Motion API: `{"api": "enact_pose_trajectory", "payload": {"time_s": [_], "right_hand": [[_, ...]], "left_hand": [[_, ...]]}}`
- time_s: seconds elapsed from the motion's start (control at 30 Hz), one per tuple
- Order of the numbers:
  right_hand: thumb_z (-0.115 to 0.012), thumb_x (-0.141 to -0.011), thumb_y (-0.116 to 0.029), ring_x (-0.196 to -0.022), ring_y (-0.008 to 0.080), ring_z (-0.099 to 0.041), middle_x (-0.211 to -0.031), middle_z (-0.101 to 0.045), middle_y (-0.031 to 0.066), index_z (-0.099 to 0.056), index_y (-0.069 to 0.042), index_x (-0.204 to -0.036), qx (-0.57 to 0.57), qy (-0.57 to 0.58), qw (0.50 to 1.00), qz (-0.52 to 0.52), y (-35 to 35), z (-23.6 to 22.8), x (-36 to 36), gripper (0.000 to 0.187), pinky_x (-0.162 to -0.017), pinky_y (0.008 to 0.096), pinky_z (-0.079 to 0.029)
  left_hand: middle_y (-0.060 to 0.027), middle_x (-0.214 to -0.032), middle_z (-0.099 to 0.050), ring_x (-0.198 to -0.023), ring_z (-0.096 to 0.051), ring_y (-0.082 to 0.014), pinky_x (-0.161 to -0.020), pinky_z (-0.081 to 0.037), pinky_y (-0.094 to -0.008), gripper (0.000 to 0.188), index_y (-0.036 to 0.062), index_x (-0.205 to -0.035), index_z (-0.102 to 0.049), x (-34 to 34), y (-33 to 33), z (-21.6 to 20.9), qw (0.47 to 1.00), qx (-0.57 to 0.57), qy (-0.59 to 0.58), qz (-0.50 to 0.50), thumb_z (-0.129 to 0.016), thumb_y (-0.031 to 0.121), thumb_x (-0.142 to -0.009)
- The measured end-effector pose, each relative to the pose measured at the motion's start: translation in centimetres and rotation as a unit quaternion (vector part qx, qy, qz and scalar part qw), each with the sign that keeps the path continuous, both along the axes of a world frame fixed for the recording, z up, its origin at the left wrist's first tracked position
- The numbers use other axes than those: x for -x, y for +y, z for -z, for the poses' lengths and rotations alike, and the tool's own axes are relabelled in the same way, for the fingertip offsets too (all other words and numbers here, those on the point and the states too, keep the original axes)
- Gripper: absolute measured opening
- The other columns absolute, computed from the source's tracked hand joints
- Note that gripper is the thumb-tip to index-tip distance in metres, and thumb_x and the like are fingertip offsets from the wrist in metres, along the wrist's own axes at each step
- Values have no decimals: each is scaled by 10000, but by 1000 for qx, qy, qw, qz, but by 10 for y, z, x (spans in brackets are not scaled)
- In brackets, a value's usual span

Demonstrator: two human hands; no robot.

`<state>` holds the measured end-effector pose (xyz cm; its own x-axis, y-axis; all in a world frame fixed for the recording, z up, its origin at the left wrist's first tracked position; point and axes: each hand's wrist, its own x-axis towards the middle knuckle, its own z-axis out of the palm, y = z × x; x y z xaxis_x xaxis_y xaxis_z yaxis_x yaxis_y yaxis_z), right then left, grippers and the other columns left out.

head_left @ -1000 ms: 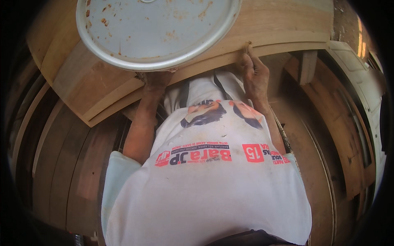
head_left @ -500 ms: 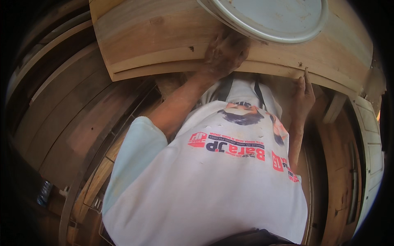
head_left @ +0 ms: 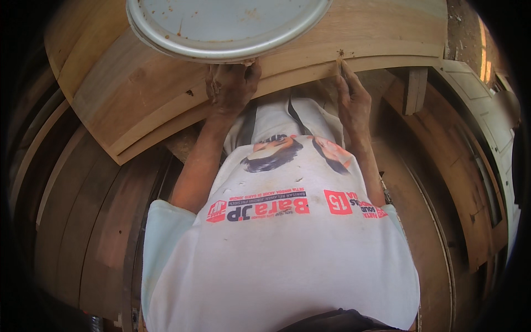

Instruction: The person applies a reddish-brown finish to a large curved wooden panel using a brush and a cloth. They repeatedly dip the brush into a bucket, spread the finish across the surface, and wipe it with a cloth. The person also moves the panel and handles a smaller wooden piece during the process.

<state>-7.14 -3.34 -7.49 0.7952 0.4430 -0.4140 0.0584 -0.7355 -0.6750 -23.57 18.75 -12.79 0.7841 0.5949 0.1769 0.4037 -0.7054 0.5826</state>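
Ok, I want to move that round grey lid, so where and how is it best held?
Probably by the raised rim of the round grey lid, hands spread along its near curve, coming from the person's side. That lip stands proud of the broad face, where no handle shows, and the far edge is out of frame. The left hand is close to the near edge.

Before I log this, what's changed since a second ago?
The left hand has shifted right along the near edge of the wooden board, away from the dark mark; more of it shows below the round grey lid, which appears higher and slightly right in view. No grip or release can be made out. The right hand stays at the board's edge by the brown specks.
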Motion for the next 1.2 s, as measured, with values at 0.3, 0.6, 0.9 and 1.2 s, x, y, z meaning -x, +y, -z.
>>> {"api": "enact_pose_trajectory", "payload": {"time_s": [0.3, 0.6, 0.9, 1.2], "right_hand": [[-646, -1004, -185, -1152, 339, -682, -1244, -690, 222, -616, -69, -1390, 23, -58, 996, -63, 3, -9, -7, 404, -953, 395, -531], [-638, -1010, -194, -956, 259, -701, -1054, -737, 161, -624, -54, -1381, 119, 30, 981, -148, 20, -35, -33, 397, -866, 353, -536], [-554, -1064, -280, -666, 143, -581, -771, -661, 70, -640, -6, -1339, -8, 160, 982, 99, 23, -7, 5, 398, -657, 302, -509], [-449, -1093, -311, -512, 78, -489, -639, -552, 14, -641, -10, -948, -76, 136, 974, 164, 25, 0, 4, 385, -463, 251, -416]], "left_hand": [[-45, -783, -723, -706, -698, -212, -738, -558, -391, 104, 142, -969, -761, 2, -2, -9, 1000, 9, -9, -11, -764, 158, -866], [-150, -1003, -710, -883, -701, -290, -833, -556, -431, 293, 104, -1243, -651, 33, -13, 14, 994, -16, 92, 51, -695, 173, -962], [-130, -1005, -717, -863, -701, -280, -826, -559, -428, 268, 87, -1173, -686, 30, -6, 7, 994, -63, 71, 54, -721, 190, -928], [-69, -1002, -715, -981, -654, -307, -918, -505, -443, 134, 142, -950, -735, 11, 9, -20, 999, -29, 24, -31, -777, 179, -827]]}}
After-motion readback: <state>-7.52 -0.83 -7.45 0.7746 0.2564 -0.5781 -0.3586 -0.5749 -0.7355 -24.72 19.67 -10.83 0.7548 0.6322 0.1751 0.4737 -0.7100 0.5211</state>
